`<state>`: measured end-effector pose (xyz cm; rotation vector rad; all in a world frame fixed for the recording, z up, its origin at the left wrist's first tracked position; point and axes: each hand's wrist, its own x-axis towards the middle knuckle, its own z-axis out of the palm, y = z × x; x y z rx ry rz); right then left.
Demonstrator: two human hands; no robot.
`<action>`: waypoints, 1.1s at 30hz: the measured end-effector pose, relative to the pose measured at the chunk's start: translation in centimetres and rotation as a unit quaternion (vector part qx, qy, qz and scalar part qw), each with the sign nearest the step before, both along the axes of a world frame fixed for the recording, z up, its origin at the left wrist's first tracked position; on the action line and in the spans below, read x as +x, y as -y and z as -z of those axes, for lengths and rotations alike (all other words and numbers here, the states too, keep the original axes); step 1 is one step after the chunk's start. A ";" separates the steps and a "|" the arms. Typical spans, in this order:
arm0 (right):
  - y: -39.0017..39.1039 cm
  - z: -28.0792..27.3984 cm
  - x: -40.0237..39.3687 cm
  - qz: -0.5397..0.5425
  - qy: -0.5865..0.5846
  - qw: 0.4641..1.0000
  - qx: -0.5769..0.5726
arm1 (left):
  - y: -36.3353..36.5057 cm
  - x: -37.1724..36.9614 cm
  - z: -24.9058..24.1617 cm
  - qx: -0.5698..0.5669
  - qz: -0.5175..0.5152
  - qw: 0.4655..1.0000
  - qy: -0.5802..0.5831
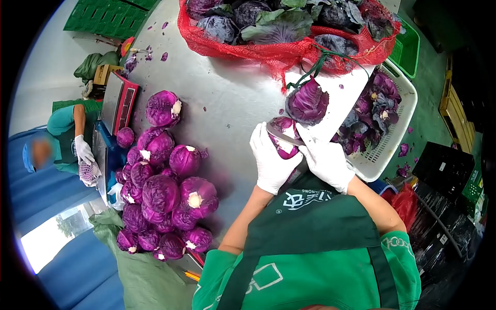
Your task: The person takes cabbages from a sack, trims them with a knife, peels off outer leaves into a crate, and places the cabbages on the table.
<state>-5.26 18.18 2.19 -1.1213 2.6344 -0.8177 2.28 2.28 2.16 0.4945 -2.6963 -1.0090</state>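
A red cabbage [285,151] with a pale cut stem end sits in front of my apron, steadied by my white-gloved left hand [273,161], whose fingers curl round its side. In my gloved right hand [326,159] is a knife [283,136], its blade lying across the cabbage near the stem. The right fingers are closed round the handle, which is mostly hidden. Just beyond the cabbage, a loose purple outer leaf [308,102] rests on the metal table [227,98].
Trimmed red cabbages [161,194] are piled to the left. A red mesh sack [237,49] of untrimmed cabbages lies at the far side. A white crate [405,111] of leaves stands right. At far left, a co-worker [64,134] is beside a scale [119,101].
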 end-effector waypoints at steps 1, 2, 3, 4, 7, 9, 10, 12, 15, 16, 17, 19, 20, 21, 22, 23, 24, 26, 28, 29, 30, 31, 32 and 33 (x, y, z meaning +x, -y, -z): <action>0.1 0.1 -0.2 -0.004 -0.019 1.000 -0.014 | -0.1 -0.1 -0.2 0.000 0.001 1.000 0.001; 0.2 0.1 -0.4 -0.009 -0.022 1.000 0.006 | -0.2 -0.2 -0.4 0.002 -0.003 1.000 0.003; 0.4 -0.1 -0.5 -0.007 -0.022 1.000 0.007 | -0.3 -0.3 -0.5 0.004 -0.006 1.000 0.004; 0.7 -0.4 -0.6 -0.003 -0.021 1.000 0.022 | -0.4 -0.4 -0.4 0.005 -0.006 1.000 0.004; 1.7 0.4 -1.2 0.040 -0.025 0.997 0.065 | -0.9 -0.5 -0.1 0.000 -0.032 0.999 0.006; 1.8 -1.0 -3.0 0.162 0.075 0.984 0.030 | -1.5 -0.4 -0.1 -0.048 -0.025 0.998 -0.013; 1.4 0.3 -4.0 0.169 0.070 0.983 0.019 | -1.6 0.0 -0.3 -0.045 -0.006 0.999 -0.012; 0.9 3.3 -5.4 0.182 0.067 0.981 0.007 | -1.6 0.3 0.2 -0.032 -0.012 0.999 -0.035; 0.8 6.3 -6.4 0.181 0.119 0.976 -0.033 | -1.0 0.9 0.5 -0.012 -0.020 0.999 -0.043; 1.1 7.4 -6.7 0.171 0.156 0.972 -0.044 | -0.7 1.1 0.6 0.003 -0.027 0.999 -0.047; 1.2 8.3 -6.9 0.161 0.193 0.966 -0.055 | -0.5 1.4 0.8 -0.001 -0.028 0.998 -0.047; 1.5 7.9 -7.4 0.211 0.213 0.952 -0.070 | 0.0 2.4 1.5 0.039 -0.047 0.996 -0.066; 1.7 9.1 -7.9 0.201 0.174 0.959 -0.096 | 0.2 3.0 2.4 0.067 -0.053 0.993 -0.081; 2.1 8.8 -8.0 0.191 0.137 0.965 -0.121 | 0.5 3.2 2.4 0.066 -0.053 0.993 -0.082; 1.9 8.3 -8.0 0.188 0.137 0.965 -0.121 | 0.8 3.6 2.4 0.075 -0.048 0.994 -0.068; 1.4 7.5 -8.5 0.214 0.310 0.918 -0.126 | 1.0 3.7 2.4 0.084 -0.046 0.994 -0.057; 1.4 5.9 -8.8 0.230 0.472 0.842 -0.124 | 1.1 3.7 2.5 0.065 -0.045 0.995 -0.053; 1.2 3.7 -7.9 0.256 0.445 0.814 -0.271 | 0.8 3.4 0.9 0.054 -0.042 0.997 -0.020; 0.6 1.4 -7.1 0.220 0.299 0.884 -0.284 | 0.7 3.0 -0.2 0.058 -0.007 0.998 0.021; 0.8 -2.0 -5.9 0.186 0.289 0.911 -0.229 | 0.7 2.8 0.0 0.062 -0.006 0.998 0.020; 0.5 -3.4 -5.3 0.117 0.246 0.949 -0.159 | 0.8 2.6 0.2 0.036 0.019 0.999 0.005; 0.4 -4.1 -4.9 0.047 0.201 0.975 -0.086 | 0.8 2.6 0.5 0.010 0.043 0.999 -0.010; 0.5 -4.2 -4.4 0.015 0.182 0.982 -0.058 | 0.8 2.7 0.9 0.072 0.039 0.996 -0.024; 0.7 -4.0 -3.9 -0.016 0.163 0.986 -0.030 | 0.9 2.7 1.1 0.074 0.044 0.996 -0.024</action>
